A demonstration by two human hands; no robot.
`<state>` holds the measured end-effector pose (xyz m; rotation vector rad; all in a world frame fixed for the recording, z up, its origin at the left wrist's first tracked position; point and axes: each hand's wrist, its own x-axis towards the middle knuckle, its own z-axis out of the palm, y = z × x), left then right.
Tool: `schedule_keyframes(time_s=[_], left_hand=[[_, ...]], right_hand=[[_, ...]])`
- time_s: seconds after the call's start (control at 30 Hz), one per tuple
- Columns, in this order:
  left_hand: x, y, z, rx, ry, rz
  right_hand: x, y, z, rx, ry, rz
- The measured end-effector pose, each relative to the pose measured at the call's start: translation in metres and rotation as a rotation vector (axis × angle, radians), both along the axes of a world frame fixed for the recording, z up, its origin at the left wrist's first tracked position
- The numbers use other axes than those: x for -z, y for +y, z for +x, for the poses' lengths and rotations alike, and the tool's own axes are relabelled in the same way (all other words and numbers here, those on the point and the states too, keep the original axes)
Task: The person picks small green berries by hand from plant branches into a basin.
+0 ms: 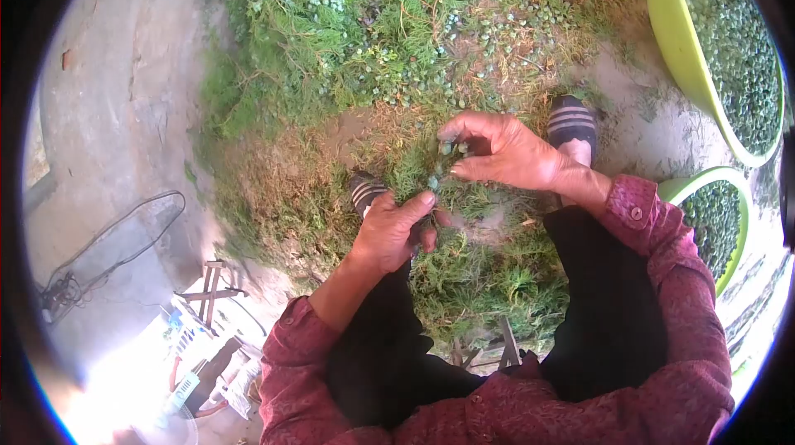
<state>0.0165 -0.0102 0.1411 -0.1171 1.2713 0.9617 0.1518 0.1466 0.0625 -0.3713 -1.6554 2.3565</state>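
Red sleeves [687, 300]: nearest
Left hand [389, 234]: pinching the berried sprig [433, 183]
Right hand [517, 153]: fingers curled around its upper berries
Loose berries [737, 48]: in large tub [681, 35] and small tub [735, 175]; seemingly done
Branches [331, 52]: piled ahead, berries attached, seemingly unstripped

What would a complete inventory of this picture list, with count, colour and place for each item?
Cut sprigs: many, green, ground ahead and between feet
Berries: many, blue-green, among the sprigs
Large tub: one, yellow-green, upper right, filled with green pieces
Second tub: one, light green, below it, likewise filled
Cable: one tangle, dark, left floor
Wooden frame: one, brown, lower left
Clutter: uncountable in glare, mixed, lower left
Berried sprig: one, blue-green, at the hands
Striped footwear: two, dark
Sleeves: two, dark red
Hands: two, bare, centre
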Motion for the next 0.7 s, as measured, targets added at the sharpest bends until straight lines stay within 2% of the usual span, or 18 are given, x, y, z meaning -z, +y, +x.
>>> schedule_keyframes(time_s=[0.03, 0.1, 0.23, 0.3, 0.33, 0.37, 0.43, 0.5, 0.57, 0.63, 0.7], left_hand=[[-0.003, 0.001, 0.002, 0.001, 0.001, -0.002], [-0.012, 0.005, 0.006, -0.052, 0.056, -0.062], [-0.019, -0.003, -0.001, -0.121, 0.008, -0.077], [-0.028, -0.001, -0.003, -0.063, -0.006, -0.030], [-0.032, -0.004, -0.004, -0.064, -0.005, -0.030], [-0.036, -0.009, -0.004, -0.051, 0.021, -0.031], [-0.043, -0.020, -0.005, -0.038, 0.050, -0.041], [-0.047, -0.023, -0.009, 0.041, 0.111, -0.036], [-0.059, -0.023, -0.009, 0.061, 0.171, -0.086], [-0.075, -0.020, -0.007, 0.075, 0.231, -0.135], [-0.089, -0.017, -0.004, 0.128, 0.332, -0.152]], right_hand=[[-0.002, 0.000, 0.000, 0.001, 0.001, -0.002], [-0.012, -0.001, 0.000, -0.021, -0.146, 0.405], [-0.015, -0.006, -0.008, 0.068, -0.111, 0.366], [0.004, -0.003, -0.008, 0.215, -0.003, 0.720], [0.001, 0.008, -0.003, 0.163, -0.171, 0.539], [-0.003, 0.018, 0.001, 0.099, -0.396, 0.024], [-0.006, 0.029, 0.007, 0.129, -0.390, -0.353], [0.000, 0.024, 0.006, 0.066, -0.392, -0.444], [0.003, 0.014, 0.002, -0.203, -0.295, -0.706], [-0.010, 0.008, -0.008, -0.296, -0.319, -0.726], [-0.025, 0.000, -0.021, -0.407, -0.209, -0.677]])
